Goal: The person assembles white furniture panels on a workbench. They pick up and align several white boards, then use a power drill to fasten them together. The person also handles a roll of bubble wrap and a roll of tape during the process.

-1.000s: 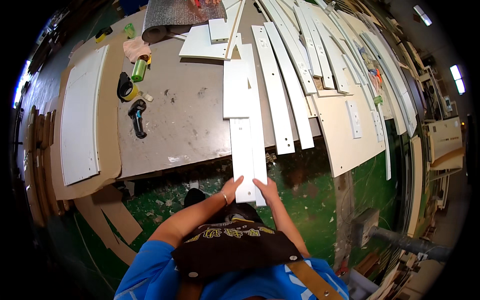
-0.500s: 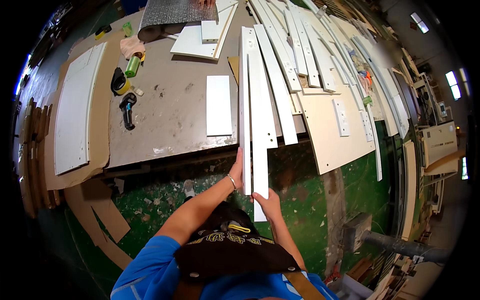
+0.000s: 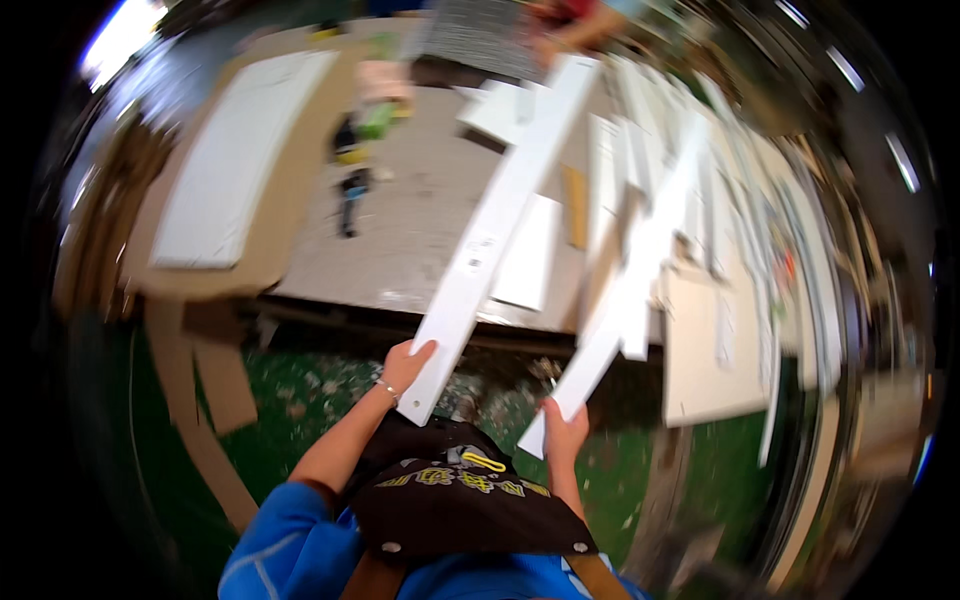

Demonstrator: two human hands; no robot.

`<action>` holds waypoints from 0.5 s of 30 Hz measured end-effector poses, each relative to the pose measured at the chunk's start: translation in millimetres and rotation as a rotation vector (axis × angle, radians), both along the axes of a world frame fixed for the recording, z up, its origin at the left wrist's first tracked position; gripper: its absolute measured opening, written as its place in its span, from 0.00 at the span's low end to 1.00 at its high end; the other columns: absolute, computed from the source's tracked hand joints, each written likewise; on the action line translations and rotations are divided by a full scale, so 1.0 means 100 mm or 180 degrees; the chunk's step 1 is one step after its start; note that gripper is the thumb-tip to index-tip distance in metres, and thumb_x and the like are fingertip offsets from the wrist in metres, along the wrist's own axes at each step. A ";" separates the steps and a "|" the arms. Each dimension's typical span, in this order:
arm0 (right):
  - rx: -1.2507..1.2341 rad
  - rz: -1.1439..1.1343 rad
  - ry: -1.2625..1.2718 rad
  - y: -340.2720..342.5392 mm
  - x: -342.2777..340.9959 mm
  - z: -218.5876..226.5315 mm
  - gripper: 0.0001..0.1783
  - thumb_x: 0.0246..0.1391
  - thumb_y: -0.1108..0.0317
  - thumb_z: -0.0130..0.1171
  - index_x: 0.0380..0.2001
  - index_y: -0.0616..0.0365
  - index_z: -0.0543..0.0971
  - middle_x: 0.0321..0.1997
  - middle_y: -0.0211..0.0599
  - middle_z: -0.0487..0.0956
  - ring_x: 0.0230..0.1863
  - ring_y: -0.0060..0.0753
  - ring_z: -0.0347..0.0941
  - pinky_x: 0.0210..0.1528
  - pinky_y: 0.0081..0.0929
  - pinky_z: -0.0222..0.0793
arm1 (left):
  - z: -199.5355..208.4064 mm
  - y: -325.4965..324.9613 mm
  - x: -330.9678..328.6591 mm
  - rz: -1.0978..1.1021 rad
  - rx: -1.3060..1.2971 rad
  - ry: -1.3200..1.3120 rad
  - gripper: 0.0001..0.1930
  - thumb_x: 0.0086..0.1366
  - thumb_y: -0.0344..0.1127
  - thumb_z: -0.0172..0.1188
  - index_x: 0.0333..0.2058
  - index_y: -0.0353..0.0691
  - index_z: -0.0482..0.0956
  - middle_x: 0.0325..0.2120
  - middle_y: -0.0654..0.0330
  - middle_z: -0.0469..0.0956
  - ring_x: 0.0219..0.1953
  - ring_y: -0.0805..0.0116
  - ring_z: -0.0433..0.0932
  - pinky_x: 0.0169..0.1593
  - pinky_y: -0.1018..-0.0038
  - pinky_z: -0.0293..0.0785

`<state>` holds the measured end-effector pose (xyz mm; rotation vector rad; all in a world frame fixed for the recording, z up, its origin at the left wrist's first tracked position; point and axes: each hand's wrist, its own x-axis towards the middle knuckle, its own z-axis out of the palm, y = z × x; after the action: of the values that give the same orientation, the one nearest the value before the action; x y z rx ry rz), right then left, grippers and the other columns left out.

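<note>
Each of my hands grips the near end of a long, narrow white board. My left hand (image 3: 408,368) has its thumb on top of the left white board (image 3: 480,240), which slants away to the upper right over the table and has a small label and a hole near its close end. My right hand (image 3: 565,430) is closed on the right white board (image 3: 610,320), which also slants up to the right, above other boards. Between the two lies a short white panel (image 3: 530,255) on the table, partly covered by the left board.
The brown worktable (image 3: 400,215) carries a black-and-blue tool (image 3: 350,200), tape and a wide white panel (image 3: 240,160) on cardboard. More white boards and a pale sheet (image 3: 715,350) fill the right. At the far side, another person's arm (image 3: 590,28) reaches in beside grey sheeting (image 3: 480,35).
The two boards, side by side before, are now spread apart and tilted to the right. My left hand has moved left with its board, my right hand slightly right. The view has turned.
</note>
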<state>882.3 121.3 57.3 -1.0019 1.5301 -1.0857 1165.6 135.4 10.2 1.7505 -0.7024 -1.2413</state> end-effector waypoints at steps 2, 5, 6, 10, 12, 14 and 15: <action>-0.0099 0.0213 0.0101 -0.08 0.28 -0.04 0.13 0.46 0.72 0.59 0.36 0.65 0.71 0.28 0.36 0.77 0.28 0.25 0.72 0.32 0.23 0.68 | 0.05 0.10 0.38 0.0081 -0.0126 -0.0614 0.20 0.58 0.48 0.58 0.35 0.32 0.78 0.26 0.56 0.80 0.29 0.69 0.77 0.34 0.72 0.71; -0.0392 0.0784 -0.0104 -0.14 0.85 -0.01 0.16 0.47 0.71 0.60 0.39 0.66 0.72 0.32 0.33 0.76 0.31 0.22 0.71 0.36 0.21 0.67 | 0.28 0.33 1.04 0.0508 -0.0223 -0.0921 0.21 0.58 0.49 0.58 0.33 0.32 0.78 0.26 0.51 0.79 0.29 0.64 0.78 0.35 0.71 0.72; -0.0216 0.0932 -0.0259 -0.16 1.08 0.00 0.17 0.47 0.69 0.61 0.40 0.66 0.72 0.34 0.31 0.75 0.34 0.20 0.69 0.39 0.21 0.65 | 0.35 0.37 1.32 0.0613 -0.0220 -0.0975 0.21 0.58 0.49 0.58 0.32 0.32 0.78 0.26 0.51 0.79 0.29 0.63 0.78 0.35 0.71 0.72; -0.0129 0.1700 -0.0044 -0.40 2.21 0.07 0.20 0.48 0.64 0.62 0.40 0.68 0.73 0.36 0.34 0.76 0.36 0.23 0.69 0.41 0.23 0.65 | 0.57 0.54 2.55 0.1026 -0.0172 -0.1792 0.22 0.58 0.51 0.56 0.33 0.33 0.78 0.28 0.47 0.78 0.32 0.54 0.78 0.37 0.67 0.72; -0.0129 0.1983 0.0037 -0.48 2.89 0.05 0.20 0.49 0.61 0.61 0.39 0.68 0.74 0.34 0.34 0.76 0.35 0.24 0.70 0.40 0.24 0.66 | 0.53 0.64 3.23 0.1145 0.0014 -0.2007 0.24 0.58 0.55 0.54 0.34 0.35 0.78 0.29 0.45 0.78 0.34 0.48 0.76 0.37 0.64 0.71; -0.0026 0.2187 0.0316 -0.55 3.56 -0.03 0.21 0.49 0.61 0.61 0.40 0.68 0.75 0.37 0.37 0.78 0.37 0.26 0.71 0.42 0.25 0.66 | 0.58 0.68 3.84 0.1105 0.0040 -0.2098 0.27 0.58 0.58 0.53 0.32 0.33 0.77 0.27 0.44 0.77 0.32 0.47 0.75 0.36 0.62 0.70; -0.0025 0.2246 0.0262 -0.58 3.94 -0.04 0.21 0.49 0.60 0.60 0.40 0.68 0.75 0.36 0.39 0.78 0.37 0.27 0.72 0.42 0.25 0.67 | 0.57 0.69 4.15 0.1088 0.0193 -0.2170 0.27 0.58 0.58 0.52 0.32 0.33 0.76 0.26 0.44 0.76 0.31 0.46 0.75 0.35 0.62 0.69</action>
<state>1276.0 63.5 53.3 -1.4547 1.0859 -0.5518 1580.9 204.4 66.8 2.2501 -0.6982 -0.4242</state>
